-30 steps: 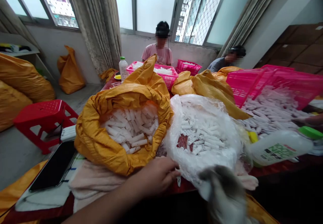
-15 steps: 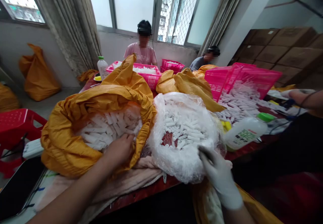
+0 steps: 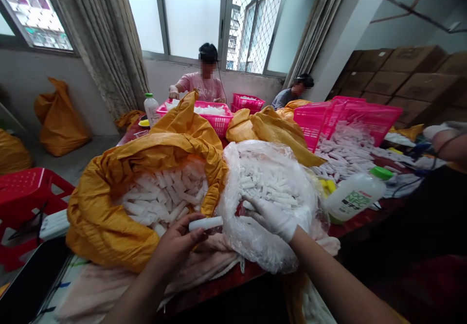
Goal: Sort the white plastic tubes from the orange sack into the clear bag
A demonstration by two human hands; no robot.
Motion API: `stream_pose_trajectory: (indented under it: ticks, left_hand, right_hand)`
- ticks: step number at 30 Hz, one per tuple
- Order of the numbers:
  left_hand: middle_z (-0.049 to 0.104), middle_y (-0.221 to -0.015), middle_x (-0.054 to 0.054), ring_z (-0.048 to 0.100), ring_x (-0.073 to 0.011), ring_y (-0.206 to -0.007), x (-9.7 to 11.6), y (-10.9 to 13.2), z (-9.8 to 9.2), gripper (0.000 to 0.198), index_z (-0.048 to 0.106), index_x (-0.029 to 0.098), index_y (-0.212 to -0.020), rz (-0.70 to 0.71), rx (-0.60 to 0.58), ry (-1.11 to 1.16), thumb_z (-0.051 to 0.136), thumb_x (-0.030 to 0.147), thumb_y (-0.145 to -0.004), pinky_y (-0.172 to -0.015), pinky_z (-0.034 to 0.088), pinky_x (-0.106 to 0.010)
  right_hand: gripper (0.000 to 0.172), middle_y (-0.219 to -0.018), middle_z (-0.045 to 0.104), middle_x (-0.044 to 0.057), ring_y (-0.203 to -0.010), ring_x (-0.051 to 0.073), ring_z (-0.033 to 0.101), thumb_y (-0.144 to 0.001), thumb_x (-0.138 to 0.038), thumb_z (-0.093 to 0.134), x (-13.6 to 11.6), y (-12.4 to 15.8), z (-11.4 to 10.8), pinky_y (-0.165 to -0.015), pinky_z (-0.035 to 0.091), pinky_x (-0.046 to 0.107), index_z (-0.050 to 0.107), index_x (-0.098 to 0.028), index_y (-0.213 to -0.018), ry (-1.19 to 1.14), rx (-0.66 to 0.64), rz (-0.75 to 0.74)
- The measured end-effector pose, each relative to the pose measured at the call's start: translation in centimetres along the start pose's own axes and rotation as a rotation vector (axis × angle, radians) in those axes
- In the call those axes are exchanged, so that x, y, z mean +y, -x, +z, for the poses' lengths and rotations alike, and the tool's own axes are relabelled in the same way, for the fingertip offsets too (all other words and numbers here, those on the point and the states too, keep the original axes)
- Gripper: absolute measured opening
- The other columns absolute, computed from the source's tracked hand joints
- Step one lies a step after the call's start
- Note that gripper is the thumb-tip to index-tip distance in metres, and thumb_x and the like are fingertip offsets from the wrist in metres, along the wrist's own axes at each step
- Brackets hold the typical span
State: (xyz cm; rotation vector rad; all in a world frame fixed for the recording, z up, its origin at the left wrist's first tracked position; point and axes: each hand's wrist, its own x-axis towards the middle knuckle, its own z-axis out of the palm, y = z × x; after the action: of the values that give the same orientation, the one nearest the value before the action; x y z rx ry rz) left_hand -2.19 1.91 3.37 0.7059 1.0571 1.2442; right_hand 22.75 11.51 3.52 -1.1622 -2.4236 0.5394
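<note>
Pinched in my left hand (image 3: 182,236) is a white plastic tube (image 3: 206,224), held level in front of the orange sack's rim. That orange sack (image 3: 98,192) stands rolled open and holds many similar white tubes (image 3: 160,192). My right hand (image 3: 272,217), in a white glove, reaches into the clear plastic bag (image 3: 270,253) on the right. Its fingers are bent together among small white pieces (image 3: 270,183). Whether a piece lies between the fingertips is hard to make out.
Behind the bags are a pink basket (image 3: 219,122), tied orange sacks (image 3: 270,127) and a tipped pink basket (image 3: 339,119) by a heap of white tubes (image 3: 343,153). A green-capped bottle (image 3: 359,195) stands right. Two people sit opposite; another person's arm (image 3: 448,141) shows at right.
My left hand has come out of the orange sack with a white tube. My right hand has moved from the clear bag's near right edge in among the small pieces.
</note>
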Motion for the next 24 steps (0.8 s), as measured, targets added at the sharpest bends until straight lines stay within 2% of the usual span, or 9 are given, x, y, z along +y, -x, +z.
stream_pose_trajectory:
  ticks: [2,4,7,11,15,17,19,22,24]
  left_hand:
    - [0.072,-0.086,-0.005,0.067,-0.0175,-0.078,-0.5,0.3,1.0,0.048,0.064,0.016,-0.096,-0.029,-0.005,0.104,0.084,0.033,-0.056,-0.071,0.052,-0.027]
    - [0.072,-0.081,-0.003,0.066,-0.0146,-0.073,-0.7,0.5,1.9,0.047,0.065,0.016,-0.094,-0.065,-0.013,0.179,0.085,0.031,-0.055,-0.07,0.052,-0.025]
    - [0.071,-0.076,-0.002,0.065,-0.0119,-0.067,-1.1,0.8,3.0,0.046,0.066,0.015,-0.09,-0.108,-0.045,0.278,0.087,0.028,-0.052,-0.068,0.052,-0.023]
    - [0.071,-0.076,-0.002,0.065,-0.0111,-0.068,-1.9,1.2,3.9,0.045,0.068,0.015,-0.087,-0.107,-0.029,0.347,0.088,0.028,-0.05,-0.066,0.052,-0.02]
    - [0.071,-0.083,-0.001,0.064,-0.0119,-0.074,-2.7,1.6,4.3,0.045,0.065,0.017,-0.089,-0.066,-0.007,0.347,0.086,0.034,-0.053,-0.071,0.051,-0.022]
    - [0.07,-0.078,0.0,0.063,-0.0117,-0.07,-2.9,1.7,4.2,0.046,0.064,0.018,-0.092,-0.049,-0.038,0.234,0.082,0.042,-0.057,-0.07,0.05,-0.023]
    - [0.068,-0.073,0.0,0.059,-0.0113,-0.064,-3.1,1.9,4.0,0.045,0.064,0.017,-0.095,-0.027,-0.123,0.026,0.077,0.047,-0.063,-0.066,0.048,-0.023]
    - [0.067,-0.079,-0.004,0.058,-0.0138,-0.066,-3.2,2.2,3.7,0.043,0.064,0.015,-0.098,0.024,-0.272,-0.22,0.066,0.051,-0.074,-0.063,0.047,-0.024]
    - [0.067,-0.086,-0.006,0.06,-0.0171,-0.074,-3.1,2.4,3.7,0.045,0.063,0.015,-0.103,0.062,-0.282,-0.272,0.057,0.053,-0.08,-0.066,0.048,-0.025]
  right_hand:
    - [0.052,-0.096,0.07,0.005,-0.082,0.016,0.066,-0.091,-0.03,0.042,-1.1,1.6,-0.7,-0.078,0.053,0.032,0.03,-0.022,-0.141,-0.283,0.062,0.027]
    - [0.054,-0.09,0.07,0.003,-0.084,0.016,0.066,-0.093,-0.033,0.039,-2.8,2.7,-0.5,-0.084,0.051,0.038,0.022,-0.024,-0.143,-0.656,0.133,0.027]
    - [0.05,-0.088,0.071,0.004,-0.092,0.02,0.066,-0.091,-0.04,0.043,-5.6,2.9,0.7,-0.094,0.043,0.047,0.029,-0.025,-0.137,-1.09,0.288,0.035]
    - [0.043,-0.072,0.068,-0.002,-0.077,0.02,0.068,-0.084,-0.045,0.053,-9.0,0.9,2.5,-0.083,0.05,0.045,0.039,-0.03,-0.122,-1.475,0.524,0.171]
    - [0.038,-0.069,0.067,-0.003,-0.066,0.019,0.067,-0.079,-0.05,0.055,-11.2,-0.7,4.1,-0.064,0.054,0.037,0.042,-0.03,-0.109,-1.583,0.661,0.32]
    - [0.041,-0.07,0.068,-0.003,-0.065,0.019,0.067,-0.078,-0.052,0.057,-11.6,-0.7,5.0,-0.063,0.054,0.036,0.04,-0.031,-0.109,-1.553,0.737,0.341]
    - [0.04,-0.073,0.069,-0.003,-0.069,0.019,0.068,-0.079,-0.051,0.056,-11.5,-0.2,6.1,-0.068,0.055,0.037,0.039,-0.031,-0.109,-1.484,0.779,0.318]
    - [0.031,-0.08,0.071,0.001,-0.077,0.02,0.068,-0.084,-0.05,0.051,-10.8,0.9,8.1,-0.075,0.054,0.04,0.045,-0.029,-0.106,-1.401,0.679,0.276]
    - [0.029,-0.087,0.071,0.003,-0.081,0.021,0.068,-0.085,-0.049,0.05,-10.1,1.6,9.1,-0.079,0.054,0.042,0.051,-0.029,-0.106,-1.402,0.565,0.236]
